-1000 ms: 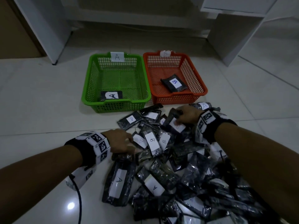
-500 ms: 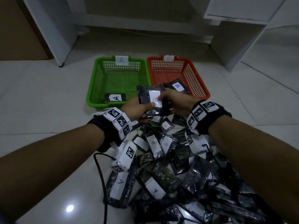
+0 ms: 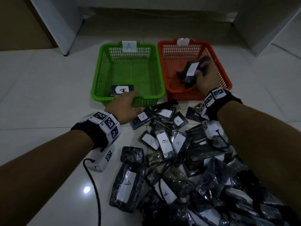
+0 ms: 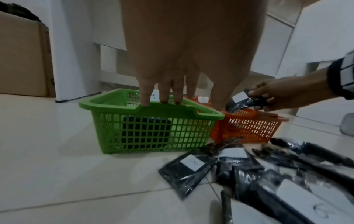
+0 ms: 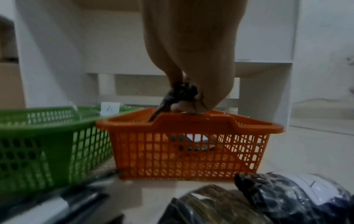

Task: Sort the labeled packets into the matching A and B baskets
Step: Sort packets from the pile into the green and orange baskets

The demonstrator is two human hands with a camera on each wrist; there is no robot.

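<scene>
My right hand [image 3: 205, 74] pinches a black packet [image 3: 189, 71] with a white label, blurred here, over the inside of the orange basket [image 3: 224, 75]. The right wrist view shows the held packet [image 5: 180, 94] just above the orange basket's front rim [image 5: 191, 121], with another packet [image 5: 195, 142] lying inside. My left hand [image 3: 125, 101] is empty, its straight fingers [image 4: 162, 97] reaching the front rim of the green basket [image 4: 153, 106], which is marked A [image 3: 97, 79]. One packet labelled A [image 3: 122, 90] lies in it.
A pile of black packets [image 3: 179, 160] labelled A or B covers the floor in front of the baskets and to the right. White furniture legs [image 3: 53, 25] stand behind the baskets. A cable [image 3: 96, 193] trails from my left wrist over the tiles.
Half a second ago both hands held a packet in front of the baskets. The right hand has carried it over the orange basket; the left has let go and dropped to the green basket's rim.
</scene>
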